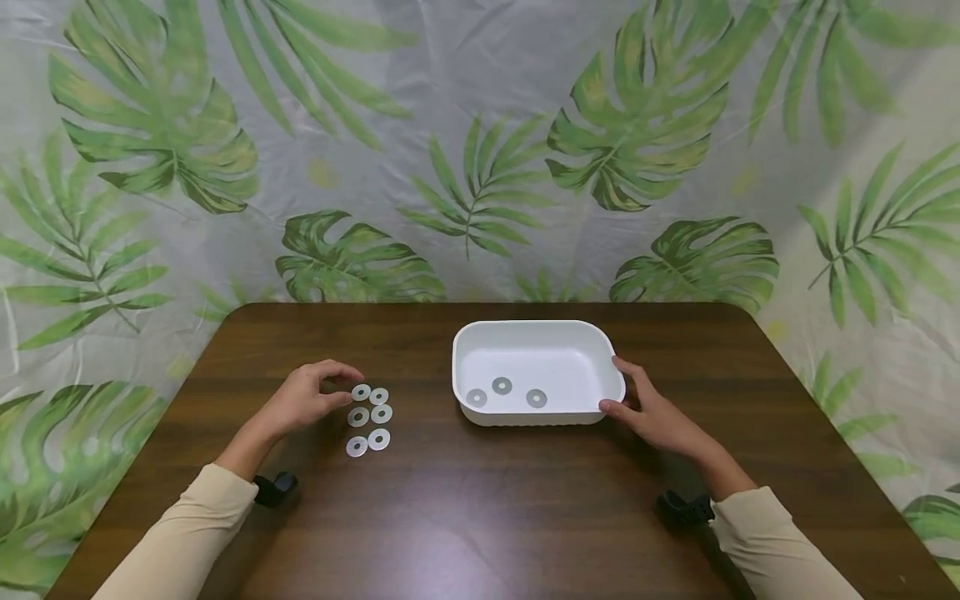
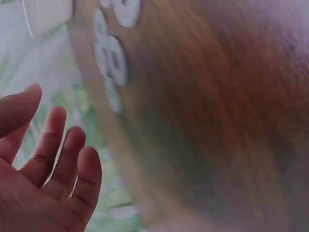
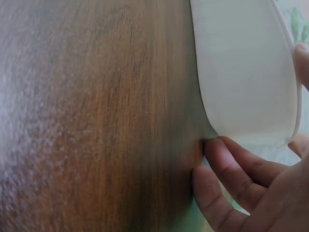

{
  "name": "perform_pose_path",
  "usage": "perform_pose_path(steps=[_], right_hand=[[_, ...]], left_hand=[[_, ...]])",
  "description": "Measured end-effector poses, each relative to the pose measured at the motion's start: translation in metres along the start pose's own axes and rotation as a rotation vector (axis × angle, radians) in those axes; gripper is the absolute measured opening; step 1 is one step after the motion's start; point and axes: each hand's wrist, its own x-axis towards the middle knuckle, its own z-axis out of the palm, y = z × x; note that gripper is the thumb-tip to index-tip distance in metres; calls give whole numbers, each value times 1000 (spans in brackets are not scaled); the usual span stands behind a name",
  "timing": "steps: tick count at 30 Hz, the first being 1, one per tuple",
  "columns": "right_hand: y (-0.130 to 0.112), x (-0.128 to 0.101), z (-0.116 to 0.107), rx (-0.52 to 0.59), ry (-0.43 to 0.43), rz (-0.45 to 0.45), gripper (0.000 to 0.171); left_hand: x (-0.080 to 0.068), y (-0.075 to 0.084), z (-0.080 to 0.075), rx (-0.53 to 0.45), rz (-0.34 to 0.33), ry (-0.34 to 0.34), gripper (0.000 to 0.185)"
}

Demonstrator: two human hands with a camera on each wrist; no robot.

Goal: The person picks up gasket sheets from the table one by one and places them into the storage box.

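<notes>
Six white washers (image 1: 369,418) lie in a loose cluster on the left half of the brown table (image 1: 480,517), and the left hand (image 1: 303,400) reaches in just beside the top one with thumb and forefinger slightly apart, gripping nothing. To their right stands a white tray (image 1: 609,367) holding three more washers (image 1: 502,386). The right hand (image 1: 656,412) rests against the tray's right end, fingers relaxed along its wall.
</notes>
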Motion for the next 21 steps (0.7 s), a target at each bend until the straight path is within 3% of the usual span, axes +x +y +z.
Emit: perform_pose_path(steps=[3,9,21], right_hand=[[1,0,0,6,-3,5,82],[3,1,0,5,7,14,82],[0,0,1,10,-1,39,84]], left_hand=[[6,-10,1,41,-33,-44,26],[16,-17,5,103,-9,-147,31],[28,-26,13,227,33,-68,30]])
